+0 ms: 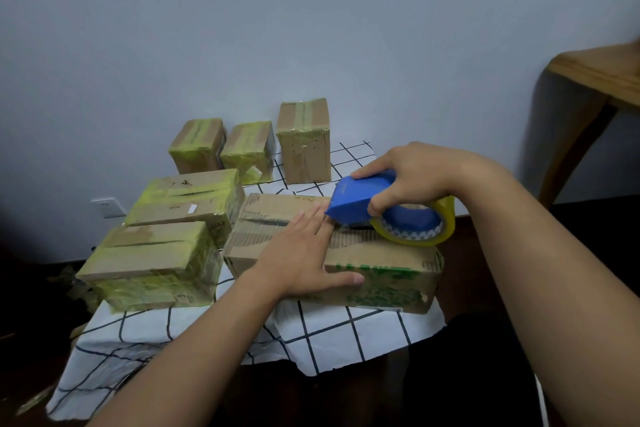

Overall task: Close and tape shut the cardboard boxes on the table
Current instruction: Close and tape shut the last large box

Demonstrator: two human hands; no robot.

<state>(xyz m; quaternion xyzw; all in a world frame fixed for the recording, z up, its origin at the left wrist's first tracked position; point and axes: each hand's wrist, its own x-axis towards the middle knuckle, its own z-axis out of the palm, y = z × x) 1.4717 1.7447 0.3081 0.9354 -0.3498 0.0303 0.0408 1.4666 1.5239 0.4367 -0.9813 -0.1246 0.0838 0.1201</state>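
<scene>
Cardboard box [377, 274] under taping at the front right of the table [194, 333], both hands on it.

Left hand [304, 253] lies flat, fingers straight, pressing the closed top flaps, thumb over the near edge. Right hand [412, 177] grips the blue tape dispenser [356, 198], fingers curled round its body; the dispenser sits on the box's centre seam just beside the left fingertips, with the yellowish tape roll [415, 227] trailing to the right. Five taped boxes stand on the checked cloth: two larger ones [152, 263] to the left of the worked box, three smaller ones [249, 149] near the wall. Wooden furniture [595, 80] stands at the right edge.
</scene>
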